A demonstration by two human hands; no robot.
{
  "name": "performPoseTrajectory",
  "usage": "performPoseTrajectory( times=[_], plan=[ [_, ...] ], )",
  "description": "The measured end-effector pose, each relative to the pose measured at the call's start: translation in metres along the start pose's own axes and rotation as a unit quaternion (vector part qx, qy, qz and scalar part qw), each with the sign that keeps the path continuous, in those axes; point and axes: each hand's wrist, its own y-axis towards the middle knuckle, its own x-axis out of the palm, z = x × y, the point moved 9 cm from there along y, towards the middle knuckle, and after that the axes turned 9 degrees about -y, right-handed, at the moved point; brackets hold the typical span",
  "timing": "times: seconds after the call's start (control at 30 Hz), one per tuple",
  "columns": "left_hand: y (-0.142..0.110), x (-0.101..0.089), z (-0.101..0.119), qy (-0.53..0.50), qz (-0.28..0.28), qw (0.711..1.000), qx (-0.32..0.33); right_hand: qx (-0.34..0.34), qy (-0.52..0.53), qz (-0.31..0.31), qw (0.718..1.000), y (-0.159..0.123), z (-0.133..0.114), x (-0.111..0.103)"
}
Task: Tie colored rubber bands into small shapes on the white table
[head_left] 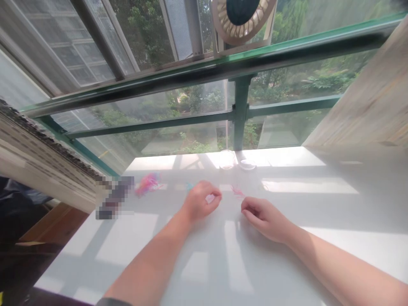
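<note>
My left hand (200,204) rests on the white table (318,212), its fingers curled in a pinch around a small pale piece (210,198) that I cannot identify. My right hand (263,217) lies a little to the right, fingers curled inward with the fingertips pressed together near the table surface. A thin pink strand (237,192) lies on the table just beyond and between the two hands. Whether the right fingers hold its end is unclear.
A pile of pink and coloured strands (147,184) lies at the left of the table beside a blurred-out patch. A clear cup (227,159) and a round lid (247,164) stand at the far edge by the green window frame (241,110). A fan (242,19) hangs above.
</note>
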Motion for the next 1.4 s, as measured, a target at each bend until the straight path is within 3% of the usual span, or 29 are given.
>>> performPoseTrajectory(
  times=[0.17, 0.3, 0.73, 1.07, 1.2, 1.4],
  plan=[
    [-0.011, -0.058, -0.073, 0.114, 0.034, 0.983, -0.139, 0.01, -0.006, 0.004, 1.0, 0.0, 0.002, -0.001],
    [-0.02, -0.07, -0.104, 0.121, 0.044, 0.972, -0.195, 0.017, -0.008, 0.009, 1.0, 0.0, 0.003, -0.002],
    [-0.017, -0.067, -0.108, 0.13, 0.021, 0.971, -0.202, 0.024, -0.012, 0.061, 0.998, 0.001, 0.005, -0.01],
    [-0.013, -0.072, -0.097, 0.102, 0.081, 0.98, -0.153, 0.032, -0.032, 0.104, 0.994, 0.011, 0.004, -0.014],
    [-0.012, -0.071, -0.092, 0.083, 0.098, 0.982, -0.137, 0.011, -0.044, 0.125, 0.991, 0.019, -0.01, -0.018],
    [-0.011, -0.068, -0.091, 0.069, 0.1, 0.982, -0.144, -0.046, -0.033, 0.153, 0.987, 0.039, -0.054, -0.026]
  ],
)
